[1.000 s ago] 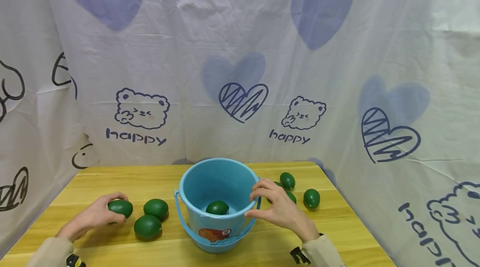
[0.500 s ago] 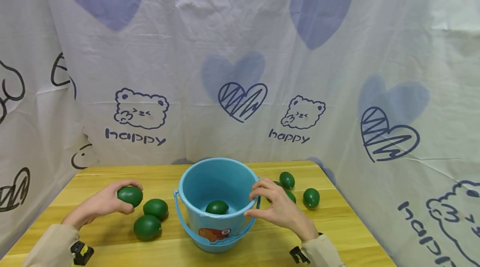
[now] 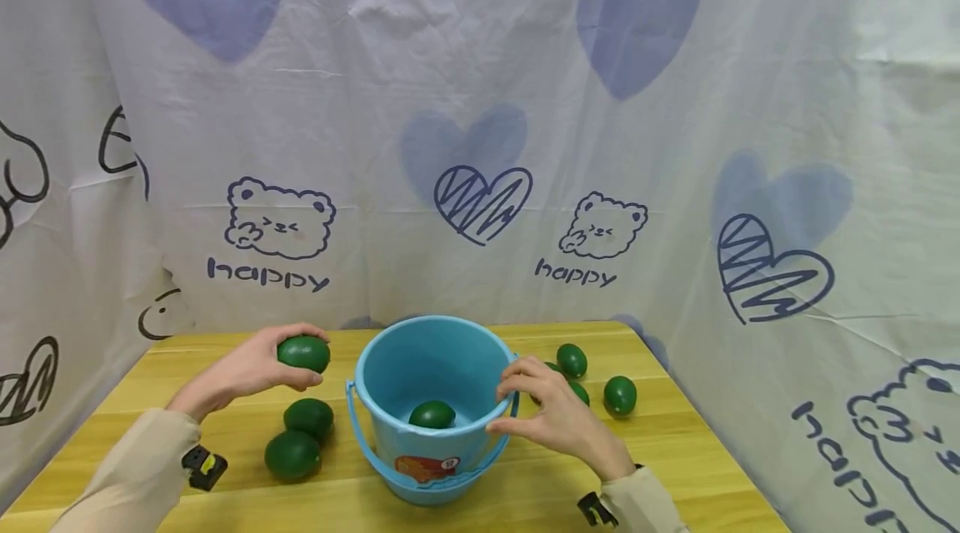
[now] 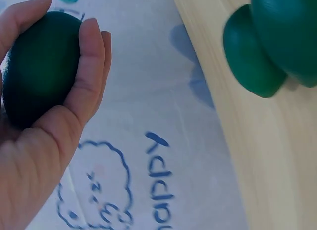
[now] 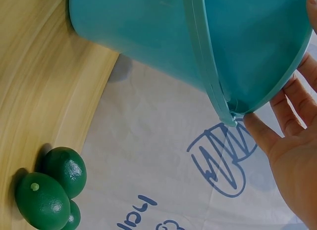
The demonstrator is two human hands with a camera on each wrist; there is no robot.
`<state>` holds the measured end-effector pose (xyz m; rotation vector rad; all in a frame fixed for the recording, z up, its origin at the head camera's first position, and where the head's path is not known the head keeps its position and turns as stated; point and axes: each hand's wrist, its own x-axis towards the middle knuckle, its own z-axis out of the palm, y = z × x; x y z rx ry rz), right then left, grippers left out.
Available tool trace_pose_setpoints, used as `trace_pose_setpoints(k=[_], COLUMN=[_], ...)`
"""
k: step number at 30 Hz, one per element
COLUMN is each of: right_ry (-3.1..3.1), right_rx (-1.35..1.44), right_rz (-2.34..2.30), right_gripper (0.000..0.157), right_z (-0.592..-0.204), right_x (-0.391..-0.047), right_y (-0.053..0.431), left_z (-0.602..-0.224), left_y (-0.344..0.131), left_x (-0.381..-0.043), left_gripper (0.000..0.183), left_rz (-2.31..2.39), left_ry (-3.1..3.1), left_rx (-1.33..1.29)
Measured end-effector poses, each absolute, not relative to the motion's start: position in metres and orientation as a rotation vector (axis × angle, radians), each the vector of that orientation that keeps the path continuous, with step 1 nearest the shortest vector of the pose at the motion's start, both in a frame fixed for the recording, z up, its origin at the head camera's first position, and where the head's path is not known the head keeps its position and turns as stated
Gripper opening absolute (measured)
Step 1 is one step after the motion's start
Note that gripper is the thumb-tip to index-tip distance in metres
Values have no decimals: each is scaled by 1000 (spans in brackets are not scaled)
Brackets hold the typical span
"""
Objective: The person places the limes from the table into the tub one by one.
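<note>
My left hand (image 3: pixel 258 360) holds a smooth, dark green oval fruit (image 3: pixel 303 354) above the table, left of the blue bucket (image 3: pixel 442 454). In the left wrist view, thumb and fingers curl round this fruit (image 4: pixel 43 69). My right hand (image 3: pixel 558 416) grips the bucket's right rim between thumb and fingers; the right wrist view shows the fingers at the rim (image 5: pixel 292 84). One green fruit (image 3: pixel 432 414) lies inside the bucket, its lower part hidden by the front wall. The bucket stands upright, its handle hanging down at the front.
Two green fruits (image 3: pixel 292 455) lie touching on the wooden table (image 3: pixel 225 508), left of the bucket. Several smaller green fruits (image 3: pixel 619 396) lie to its right, some partly hidden by my right hand. A printed cloth (image 3: pixel 420 33) hangs behind and at both sides.
My left hand has lifted the green fruit off the table and carried it right and up, towards the bucket. My right hand stays on the rim.
</note>
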<state>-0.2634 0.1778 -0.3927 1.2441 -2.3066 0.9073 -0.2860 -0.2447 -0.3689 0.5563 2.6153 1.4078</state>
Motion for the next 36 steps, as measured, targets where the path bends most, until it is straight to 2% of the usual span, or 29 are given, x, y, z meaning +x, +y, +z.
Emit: trace_pose_setpoints(k=[21,36], right_ry=[-2313,-2324], right_rx=[1230,1241], right_rz=[902,910], right_gripper=[25,25], right_z=[-393,-391], right_x=[-262,-263], right_y=[178,177], left_z=[-309,-290], left_y=[-165,-133], left_x=[-302,-299], left_gripper=[50,50], left_rz=[1139,977], left_ry=[2805,2766], left_rx=[828,852])
